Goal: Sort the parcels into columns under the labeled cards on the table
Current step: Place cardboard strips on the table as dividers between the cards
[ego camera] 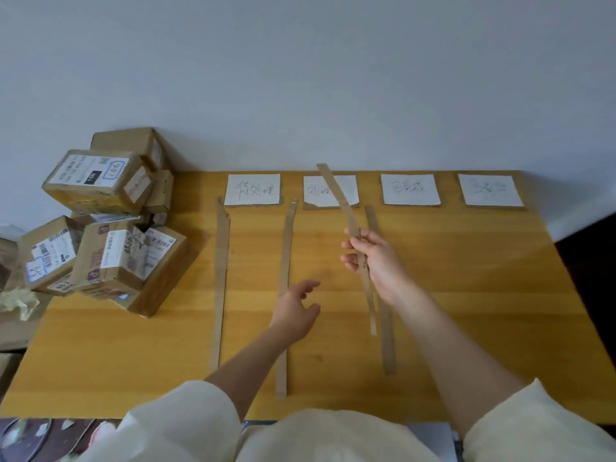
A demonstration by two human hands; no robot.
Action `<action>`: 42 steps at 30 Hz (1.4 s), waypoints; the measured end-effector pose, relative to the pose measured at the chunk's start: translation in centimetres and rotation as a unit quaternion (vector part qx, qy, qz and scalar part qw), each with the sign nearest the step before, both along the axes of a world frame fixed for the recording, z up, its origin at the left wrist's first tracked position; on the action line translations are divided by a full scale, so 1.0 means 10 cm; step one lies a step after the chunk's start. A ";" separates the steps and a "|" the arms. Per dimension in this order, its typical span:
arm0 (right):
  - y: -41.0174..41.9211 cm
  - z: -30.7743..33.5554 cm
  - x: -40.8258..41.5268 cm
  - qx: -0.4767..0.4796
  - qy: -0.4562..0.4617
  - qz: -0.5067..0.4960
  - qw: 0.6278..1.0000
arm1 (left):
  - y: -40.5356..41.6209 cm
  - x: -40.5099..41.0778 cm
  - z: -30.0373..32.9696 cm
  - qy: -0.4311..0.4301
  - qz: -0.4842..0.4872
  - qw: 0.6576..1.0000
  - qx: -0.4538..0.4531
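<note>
Your left hand (297, 306) is hovering loose-fingered, holding nothing; your right hand (376, 258) is pinching a cardboard strip (346, 211), apparently laying column dividers. Parcels (103, 225) are waiting stacked at the table's (466, 295) left; lay it beside the strips.

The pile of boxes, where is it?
In the head view the pile of boxes sits at the table's far left corner, against the wall, left of the cardboard strips.

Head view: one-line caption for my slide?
Right hand lifts a cardboard strip over the table; parcels wait unsorted.
</note>
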State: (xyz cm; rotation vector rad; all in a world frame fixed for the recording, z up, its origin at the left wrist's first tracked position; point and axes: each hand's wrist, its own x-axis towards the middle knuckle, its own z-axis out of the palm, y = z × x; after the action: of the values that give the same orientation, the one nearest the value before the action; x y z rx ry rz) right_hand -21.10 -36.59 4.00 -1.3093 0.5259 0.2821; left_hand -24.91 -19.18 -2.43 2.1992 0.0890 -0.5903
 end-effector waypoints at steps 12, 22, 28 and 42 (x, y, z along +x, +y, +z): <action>-1.49 -0.33 -0.48 -0.064 0.063 -0.172 0.981 | -1.05 0.07 -0.21 0.026 -0.137 0.985 0.104; -2.22 -0.91 -0.74 -0.108 0.184 -0.189 0.958 | -1.38 0.02 -0.38 0.065 -0.185 0.962 0.188; -2.36 -1.07 -0.68 -0.134 0.207 -0.157 0.956 | -1.46 0.01 -0.40 0.060 -0.189 0.958 0.205; -2.36 -1.21 -0.54 -0.476 0.212 0.001 0.854 | -1.55 0.01 -0.40 0.013 -0.217 0.937 0.272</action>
State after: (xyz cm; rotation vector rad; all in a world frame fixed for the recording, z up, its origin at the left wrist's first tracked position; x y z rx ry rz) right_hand -26.50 -60.15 -8.10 -2.2301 1.1278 0.3280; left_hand -24.79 -34.73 -6.39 2.7750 -0.2593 -0.9248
